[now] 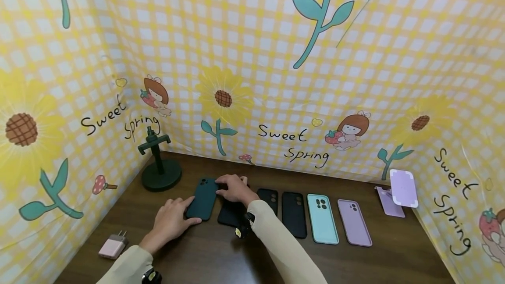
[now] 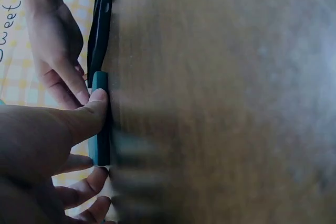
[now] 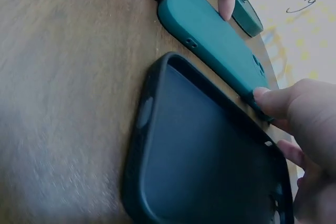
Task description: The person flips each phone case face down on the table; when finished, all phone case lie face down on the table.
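Observation:
A dark green phone case (image 1: 203, 198) lies flat on the brown table (image 1: 221, 257), left of a row of cases. My left hand (image 1: 171, 219) pinches its near end, the thumb (image 2: 92, 109) pressed on the case's edge (image 2: 100, 129). At the far end, my right hand (image 1: 235, 187) curls over the case, thumb tip on the case's side (image 3: 215, 35). A black case (image 3: 205, 156) lies hollow side up right beside it, partly under my right wrist (image 1: 252, 214).
To the right lie more cases: two black (image 1: 293, 214), a mint one (image 1: 322, 218) and a lilac one (image 1: 353, 222). A dark green stand (image 1: 159, 165) is at the back left, a small charger (image 1: 113, 246) at the front left, and lilac cards (image 1: 402, 187) at the far right. Patterned walls enclose the table.

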`<action>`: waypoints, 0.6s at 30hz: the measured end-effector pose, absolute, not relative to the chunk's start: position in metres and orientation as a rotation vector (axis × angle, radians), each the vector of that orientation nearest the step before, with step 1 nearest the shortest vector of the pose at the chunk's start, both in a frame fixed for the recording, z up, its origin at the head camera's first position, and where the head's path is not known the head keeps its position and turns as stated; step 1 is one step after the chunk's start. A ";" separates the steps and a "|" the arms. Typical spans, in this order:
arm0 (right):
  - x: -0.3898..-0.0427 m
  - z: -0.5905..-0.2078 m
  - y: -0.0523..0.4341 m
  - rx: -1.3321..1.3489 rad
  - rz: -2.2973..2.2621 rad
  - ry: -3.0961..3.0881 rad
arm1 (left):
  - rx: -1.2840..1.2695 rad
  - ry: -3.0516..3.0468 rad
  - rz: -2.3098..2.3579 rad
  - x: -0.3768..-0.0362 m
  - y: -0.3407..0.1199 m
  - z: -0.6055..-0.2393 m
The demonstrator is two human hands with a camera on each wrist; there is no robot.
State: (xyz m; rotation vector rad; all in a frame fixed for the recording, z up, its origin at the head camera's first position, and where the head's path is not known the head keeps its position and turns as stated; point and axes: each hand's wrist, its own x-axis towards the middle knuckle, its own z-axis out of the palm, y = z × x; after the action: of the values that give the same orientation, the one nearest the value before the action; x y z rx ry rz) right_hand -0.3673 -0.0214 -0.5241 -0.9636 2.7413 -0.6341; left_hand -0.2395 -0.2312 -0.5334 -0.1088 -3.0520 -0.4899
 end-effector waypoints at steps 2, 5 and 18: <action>-0.368 -0.521 -0.015 -0.994 -0.646 2.733 | -0.102 -3.062 -0.496 -0.238 -0.232 -0.531; -0.373 -0.515 0.003 -0.997 -0.728 2.731 | -0.138 -3.039 -0.557 -0.236 -0.232 -0.529; -0.382 -0.520 0.087 -0.872 -0.821 2.664 | -0.517 -2.911 -0.921 -0.232 -0.209 -0.521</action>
State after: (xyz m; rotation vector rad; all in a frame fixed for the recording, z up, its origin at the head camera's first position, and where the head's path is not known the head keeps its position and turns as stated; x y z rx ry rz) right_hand -0.3824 0.0866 -0.5197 -0.8720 2.6643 -0.8206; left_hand -0.2320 -0.2091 -0.5207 -0.5166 -2.9105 -0.9207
